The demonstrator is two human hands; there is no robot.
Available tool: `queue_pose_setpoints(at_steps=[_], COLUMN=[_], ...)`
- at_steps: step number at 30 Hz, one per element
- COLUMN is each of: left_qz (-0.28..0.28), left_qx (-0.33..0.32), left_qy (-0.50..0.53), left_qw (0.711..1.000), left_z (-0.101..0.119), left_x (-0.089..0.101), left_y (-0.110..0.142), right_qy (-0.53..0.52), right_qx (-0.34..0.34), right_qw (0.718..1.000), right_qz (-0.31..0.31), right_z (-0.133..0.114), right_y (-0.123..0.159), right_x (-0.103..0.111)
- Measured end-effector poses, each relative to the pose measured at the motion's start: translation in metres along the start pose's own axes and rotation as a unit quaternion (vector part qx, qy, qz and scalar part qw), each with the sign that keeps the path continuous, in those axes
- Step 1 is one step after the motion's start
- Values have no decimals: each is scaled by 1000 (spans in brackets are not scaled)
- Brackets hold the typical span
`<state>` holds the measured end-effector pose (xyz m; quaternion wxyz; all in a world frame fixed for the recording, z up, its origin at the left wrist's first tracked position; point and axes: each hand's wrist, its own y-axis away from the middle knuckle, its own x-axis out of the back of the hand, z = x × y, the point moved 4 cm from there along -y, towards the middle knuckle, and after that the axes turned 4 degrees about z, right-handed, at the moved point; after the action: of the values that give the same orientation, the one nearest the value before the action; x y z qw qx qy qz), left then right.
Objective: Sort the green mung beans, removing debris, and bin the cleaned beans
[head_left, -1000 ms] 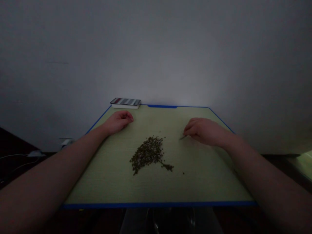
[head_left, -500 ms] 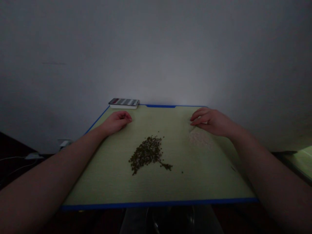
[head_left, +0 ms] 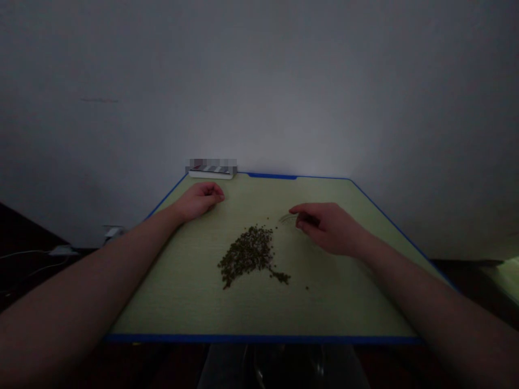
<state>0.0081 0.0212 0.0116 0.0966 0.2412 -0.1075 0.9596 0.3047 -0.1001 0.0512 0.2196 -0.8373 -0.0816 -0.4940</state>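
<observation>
A spread heap of small dark green-brown seeds or beans [head_left: 248, 251] lies on the pale yellow-green tabletop [head_left: 194, 302]. Beyond its far left side, my left hand [head_left: 200, 200] rests on the table, fingers curled in with nothing showing in them. To the right of the heap, just above the table, is my right hand [head_left: 326, 227], bent at the fingers and apart from the heap. By its fingertips shows a clear, streaky thing [head_left: 287, 218], too faint and blurred to name. The palm and most of what it may hold are hidden.
A flat white box [head_left: 211, 174] with a dark, striped top stands at the far left corner. Blue edging [head_left: 259, 339] runs round the table, which meets a grey wall [head_left: 267, 92]. White plugs and cables [head_left: 62, 250] are at the lower left. A single seed [head_left: 307, 288] lies apart.
My right hand has moved left and nearer, towards the heap, with the clear thing at its fingers. The pale patch beneath it no longer shows. The view has shifted slightly; my left hand stays put.
</observation>
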Motion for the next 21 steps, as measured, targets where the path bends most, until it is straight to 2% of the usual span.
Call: queue_pose_setpoints(at_steps=[4,8,11,17,21], left_qz=[-5,0,-1,3,2], left_qx=[1,5,-2,-8,-4], left_qy=[-3,-6,-4,-9,-19], left_qw=[1000,1000,1000,1000,1000], left_z=[-3,-2,-1,1,3], left_x=[0,0,-1,-1,-1], left_y=[-2,-1,0,0,0], right_qy=[20,7,-16,-47,-114], right_qx=[-25,-47,-63,-68,-56], right_qw=[999,996,995,995,991], right_qz=[24,71,80,55,-45], right_z=[3,13,19,21,13], right_y=[-8,-21,-27,-23,-11], right_x=[-14,-16,-18,-21,-24])
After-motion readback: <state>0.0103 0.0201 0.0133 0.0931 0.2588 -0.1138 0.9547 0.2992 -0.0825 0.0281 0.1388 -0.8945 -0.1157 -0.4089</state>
